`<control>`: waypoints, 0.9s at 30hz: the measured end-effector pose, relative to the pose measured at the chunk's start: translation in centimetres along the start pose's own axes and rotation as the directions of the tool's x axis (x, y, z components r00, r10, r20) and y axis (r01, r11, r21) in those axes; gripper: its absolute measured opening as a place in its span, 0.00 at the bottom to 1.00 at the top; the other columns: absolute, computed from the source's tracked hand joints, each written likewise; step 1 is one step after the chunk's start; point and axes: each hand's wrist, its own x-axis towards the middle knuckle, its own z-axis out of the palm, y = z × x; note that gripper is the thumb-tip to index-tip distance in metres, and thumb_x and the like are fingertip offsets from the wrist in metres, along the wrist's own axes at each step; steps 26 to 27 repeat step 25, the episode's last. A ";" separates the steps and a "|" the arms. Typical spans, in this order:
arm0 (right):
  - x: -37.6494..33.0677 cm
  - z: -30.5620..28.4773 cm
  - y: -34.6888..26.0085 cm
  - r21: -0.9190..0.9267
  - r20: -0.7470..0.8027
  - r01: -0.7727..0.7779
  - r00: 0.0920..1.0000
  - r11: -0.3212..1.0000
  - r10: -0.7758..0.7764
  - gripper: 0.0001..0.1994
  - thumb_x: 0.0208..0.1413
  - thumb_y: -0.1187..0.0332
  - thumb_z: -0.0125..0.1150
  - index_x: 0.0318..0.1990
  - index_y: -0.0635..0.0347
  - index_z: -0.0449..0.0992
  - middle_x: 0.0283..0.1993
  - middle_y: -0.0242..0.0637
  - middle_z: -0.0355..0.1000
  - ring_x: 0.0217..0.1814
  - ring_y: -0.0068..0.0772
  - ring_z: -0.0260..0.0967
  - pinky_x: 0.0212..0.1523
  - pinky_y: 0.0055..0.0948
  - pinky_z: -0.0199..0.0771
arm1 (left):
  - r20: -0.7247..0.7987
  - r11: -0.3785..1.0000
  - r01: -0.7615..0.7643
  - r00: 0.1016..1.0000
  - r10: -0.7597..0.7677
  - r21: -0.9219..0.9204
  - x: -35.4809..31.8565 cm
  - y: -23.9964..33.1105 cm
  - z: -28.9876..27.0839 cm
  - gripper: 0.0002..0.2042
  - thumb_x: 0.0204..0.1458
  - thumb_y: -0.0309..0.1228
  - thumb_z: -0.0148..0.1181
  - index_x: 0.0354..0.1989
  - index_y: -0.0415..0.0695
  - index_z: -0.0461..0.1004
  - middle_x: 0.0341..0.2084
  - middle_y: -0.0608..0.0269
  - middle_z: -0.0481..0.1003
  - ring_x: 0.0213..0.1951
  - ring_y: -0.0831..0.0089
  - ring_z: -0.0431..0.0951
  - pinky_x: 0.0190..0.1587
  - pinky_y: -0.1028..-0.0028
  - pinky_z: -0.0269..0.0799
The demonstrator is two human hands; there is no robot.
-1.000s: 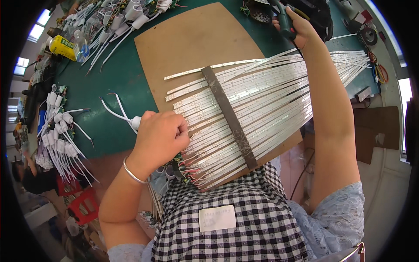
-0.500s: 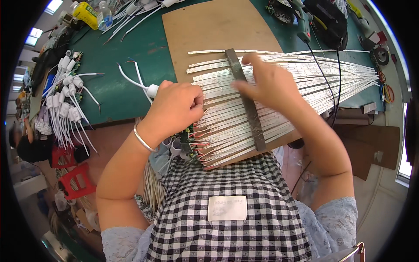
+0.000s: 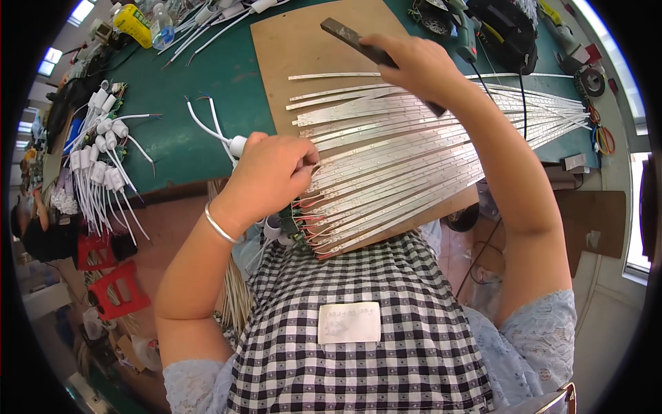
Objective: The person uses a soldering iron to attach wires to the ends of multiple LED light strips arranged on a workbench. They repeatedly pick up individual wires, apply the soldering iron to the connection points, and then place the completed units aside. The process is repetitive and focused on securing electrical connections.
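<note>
My right hand [image 3: 422, 67] is closed round a dark flat bar [image 3: 343, 33], lifted above the far part of the LED strips. The bar slants from upper left to lower right, its middle hidden by the fingers. Thin silvery LED strips [image 3: 386, 165] lie fanned out below, their left ends spread apart and their right ends gathered. At those left ends my left hand [image 3: 270, 168] is curled in a pinch, and its fingertips hide what they hold. A white lamp cap [image 3: 237, 145] with two white wires sits against the back of that hand. Red wires [image 3: 314, 221] join the nearer strips to small green boards [image 3: 295, 231].
A brown board [image 3: 289, 41] lies under the strips on the green table [image 3: 207, 76]. White caps with wires [image 3: 103, 148] are heaped at left. A green-handled tool [image 3: 463, 34], a black bag [image 3: 507, 31], bottles [image 3: 131, 24] and a tape roll [image 3: 590, 81] stand around the back.
My right hand has closed on the dark bar and lifted it off the strips, up and away from me. My left hand stays at the strip ends.
</note>
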 end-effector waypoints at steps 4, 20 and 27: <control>3.0 1.1 2.7 -0.164 0.156 0.004 0.987 0.986 0.022 0.19 0.53 0.64 0.56 0.55 0.44 0.69 0.38 0.41 0.75 0.42 0.45 0.73 0.44 0.40 0.71 | 0.008 0.999 -0.044 0.999 0.044 0.004 -0.7 0.5 0.2 0.06 0.44 0.26 0.54 0.31 0.42 0.74 0.22 0.63 0.71 0.28 0.65 0.72 0.42 0.66 0.62; -14.4 -5.4 -5.0 0.108 -0.002 0.229 0.973 0.967 -0.230 0.35 0.43 0.56 0.68 0.60 0.57 0.64 0.58 0.41 0.67 0.62 0.45 0.60 0.66 0.45 0.54 | -0.121 0.984 -0.018 0.992 0.040 0.175 -1.3 1.6 -1.7 0.09 0.52 0.23 0.50 0.40 0.38 0.74 0.37 0.54 0.75 0.41 0.61 0.74 0.45 0.67 0.68; -15.3 -13.2 -4.5 0.272 -0.698 0.121 0.707 0.955 0.109 0.28 0.57 0.53 0.51 0.57 0.65 0.63 0.56 0.48 0.67 0.55 0.46 0.66 0.58 0.40 0.63 | -0.657 0.908 -0.149 0.645 0.390 0.392 -7.8 3.2 -13.8 0.08 0.56 0.27 0.54 0.40 0.46 0.80 0.43 0.53 0.77 0.48 0.58 0.76 0.54 0.71 0.68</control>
